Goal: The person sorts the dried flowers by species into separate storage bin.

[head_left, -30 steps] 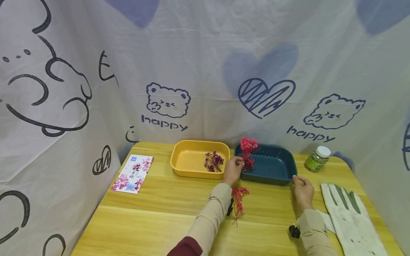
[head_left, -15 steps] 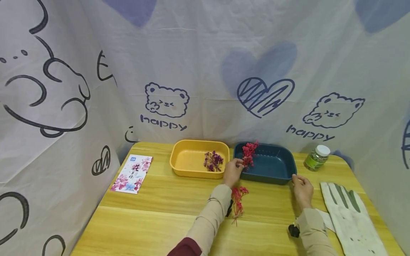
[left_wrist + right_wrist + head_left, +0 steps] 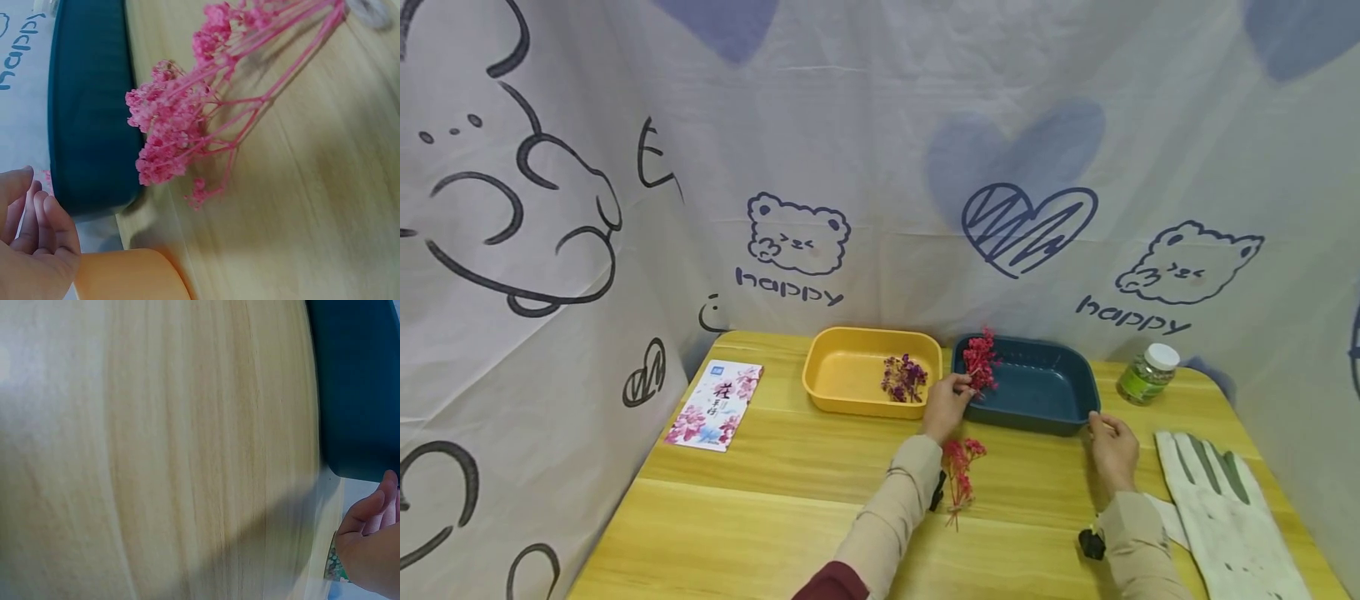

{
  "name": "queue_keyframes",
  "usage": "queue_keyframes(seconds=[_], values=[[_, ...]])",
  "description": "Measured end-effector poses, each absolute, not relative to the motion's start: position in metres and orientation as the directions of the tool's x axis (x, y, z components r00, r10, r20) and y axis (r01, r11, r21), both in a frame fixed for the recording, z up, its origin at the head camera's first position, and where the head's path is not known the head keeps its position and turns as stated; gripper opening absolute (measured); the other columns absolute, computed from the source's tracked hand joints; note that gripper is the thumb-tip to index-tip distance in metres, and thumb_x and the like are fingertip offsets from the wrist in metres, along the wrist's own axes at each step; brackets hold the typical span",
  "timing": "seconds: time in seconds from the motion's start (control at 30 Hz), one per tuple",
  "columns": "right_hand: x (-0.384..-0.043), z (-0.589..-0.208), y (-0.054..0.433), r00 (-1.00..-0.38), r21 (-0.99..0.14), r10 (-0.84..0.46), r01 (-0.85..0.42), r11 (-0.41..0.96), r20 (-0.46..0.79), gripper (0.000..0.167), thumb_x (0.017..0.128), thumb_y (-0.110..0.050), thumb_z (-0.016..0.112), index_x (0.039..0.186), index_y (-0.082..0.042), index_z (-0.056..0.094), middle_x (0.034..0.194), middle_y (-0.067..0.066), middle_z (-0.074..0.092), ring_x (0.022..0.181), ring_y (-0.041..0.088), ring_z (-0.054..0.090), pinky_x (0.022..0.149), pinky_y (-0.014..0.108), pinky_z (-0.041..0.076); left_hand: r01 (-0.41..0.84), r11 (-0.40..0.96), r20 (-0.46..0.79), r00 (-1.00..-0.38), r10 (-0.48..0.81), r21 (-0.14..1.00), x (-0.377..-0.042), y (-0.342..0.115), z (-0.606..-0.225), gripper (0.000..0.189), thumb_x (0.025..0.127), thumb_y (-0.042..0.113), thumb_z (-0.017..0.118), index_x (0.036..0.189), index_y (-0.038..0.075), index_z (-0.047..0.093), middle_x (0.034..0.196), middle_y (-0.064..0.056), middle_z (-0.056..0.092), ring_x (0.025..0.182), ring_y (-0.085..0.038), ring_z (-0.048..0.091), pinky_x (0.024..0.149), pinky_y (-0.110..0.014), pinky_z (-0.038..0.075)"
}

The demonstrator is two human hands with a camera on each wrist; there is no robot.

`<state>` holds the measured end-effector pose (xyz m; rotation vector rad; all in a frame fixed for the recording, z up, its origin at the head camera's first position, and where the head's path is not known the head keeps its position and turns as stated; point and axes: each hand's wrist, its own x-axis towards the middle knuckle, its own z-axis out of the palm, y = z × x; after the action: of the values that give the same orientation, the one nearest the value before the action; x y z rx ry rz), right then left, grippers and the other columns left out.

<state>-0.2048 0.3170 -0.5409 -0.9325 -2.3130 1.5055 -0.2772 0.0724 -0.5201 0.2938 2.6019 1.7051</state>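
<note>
My left hand (image 3: 947,407) pinches a sprig of pink dried flowers (image 3: 981,363) by its lower end, at the left end of a dark teal tray (image 3: 1037,383). The blossoms lean over the inside of that tray; whether they touch its floor I cannot tell. At the tray's front right corner, my right hand (image 3: 1114,450) grips the rim between thumb and fingers, as the right wrist view also shows with the tray wall (image 3: 359,394). A second pink sprig (image 3: 169,119) lies on the wooden table, in front of the tray and close to my left wrist.
Left of the teal tray stands a yellow tray (image 3: 842,375) with purple dried flowers (image 3: 903,378) inside. A floral-printed packet (image 3: 715,406) lies far left. To the right are a white-lidded jar (image 3: 1147,374) and a white-green work glove (image 3: 1228,517). A printed curtain (image 3: 880,167) hangs behind.
The pink blossoms in my left hand have come down from above the teal tray's rim into the tray's left end. My right hand stays at the corner; the view shifts slightly.
</note>
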Motion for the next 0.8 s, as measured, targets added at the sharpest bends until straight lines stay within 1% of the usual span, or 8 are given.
queue_keyframes(seconds=[0.1,0.17,0.33,0.4,0.53,0.6,0.7,0.8], values=[[-0.205,-0.540,0.317,-0.778,-0.886,0.611,0.377,0.269,-0.145,0.053,0.097,-0.041,0.049,0.127,0.003,0.054,0.104,0.014,0.067,0.070,-0.002,0.053,0.059,0.017,0.042,0.165,0.356,0.109,-0.979,0.173,0.920,-0.275,0.070,-0.518,0.023,0.092,0.003,0.060,0.113,-0.005,0.064,0.093,-0.013,0.068,0.081,-0.021,0.063,0.066,-0.024,0.050],[-0.205,-0.541,0.317,-0.782,-0.884,0.605,0.381,0.271,-0.151,0.054,0.097,-0.042,0.048,0.128,0.002,0.053,0.107,0.016,0.066,0.071,-0.002,0.052,0.060,0.017,0.042,0.179,0.335,0.124,-0.976,0.179,0.925,-0.273,0.068,-0.517,0.022,0.092,0.003,0.060,0.112,-0.005,0.064,0.093,-0.013,0.068,0.078,-0.020,0.063,0.065,-0.024,0.049],[-0.205,-0.542,0.317,-0.782,-0.877,0.601,0.394,0.274,-0.164,0.054,0.097,-0.043,0.047,0.130,0.000,0.053,0.112,0.016,0.064,0.074,-0.001,0.052,0.061,0.016,0.042,0.195,0.282,0.144,-0.970,0.194,0.939,-0.265,0.063,-0.512,0.020,0.092,0.003,0.059,0.110,-0.004,0.064,0.097,-0.016,0.067,0.074,-0.017,0.059,0.064,-0.022,0.047],[-0.204,-0.542,0.318,-0.782,-0.880,0.603,0.387,0.275,-0.156,0.054,0.097,-0.042,0.048,0.129,0.002,0.053,0.108,0.015,0.066,0.074,-0.001,0.053,0.060,0.017,0.042,0.198,0.271,0.147,-0.969,0.200,0.942,-0.262,0.060,-0.512,0.020,0.092,0.004,0.060,0.110,-0.004,0.065,0.097,-0.016,0.067,0.071,-0.014,0.057,0.063,-0.021,0.046],[-0.204,-0.542,0.318,-0.782,-0.883,0.605,0.381,0.274,-0.150,0.055,0.096,-0.042,0.048,0.128,0.002,0.053,0.101,0.011,0.068,0.072,0.000,0.054,0.060,0.017,0.042,0.206,0.256,0.156,-0.967,0.204,0.944,-0.257,0.056,-0.514,0.020,0.091,0.005,0.061,0.108,-0.006,0.064,0.092,-0.015,0.066,0.066,-0.011,0.051,0.060,-0.020,0.043],[-0.204,-0.541,0.318,-0.783,-0.883,0.604,0.380,0.275,-0.149,0.055,0.097,-0.042,0.048,0.129,0.003,0.053,0.100,0.010,0.068,0.072,0.000,0.053,0.060,0.017,0.042,0.208,0.251,0.157,-0.965,0.210,0.945,-0.253,0.053,-0.517,0.021,0.091,0.005,0.061,0.109,-0.007,0.064,0.091,-0.015,0.065,0.067,-0.012,0.052,0.061,-0.020,0.043],[-0.204,-0.540,0.317,-0.781,-0.880,0.603,0.391,0.271,-0.161,0.055,0.097,-0.042,0.047,0.130,0.001,0.052,0.106,0.013,0.066,0.073,0.000,0.053,0.061,0.017,0.042,0.197,0.219,0.148,-0.964,0.221,0.956,-0.246,0.047,-0.522,0.023,0.091,0.006,0.062,0.110,-0.008,0.063,0.091,-0.014,0.064,0.071,-0.016,0.054,0.064,-0.023,0.045],[-0.204,-0.540,0.316,-0.783,-0.880,0.602,0.387,0.277,-0.155,0.056,0.097,-0.042,0.047,0.130,0.002,0.052,0.109,0.017,0.064,0.073,-0.001,0.052,0.060,0.017,0.042,0.215,0.180,0.170,-0.956,0.239,0.960,-0.237,0.040,-0.527,0.024,0.093,0.009,0.061,0.111,-0.006,0.063,0.091,-0.012,0.064,0.074,-0.016,0.057,0.067,-0.026,0.048]])
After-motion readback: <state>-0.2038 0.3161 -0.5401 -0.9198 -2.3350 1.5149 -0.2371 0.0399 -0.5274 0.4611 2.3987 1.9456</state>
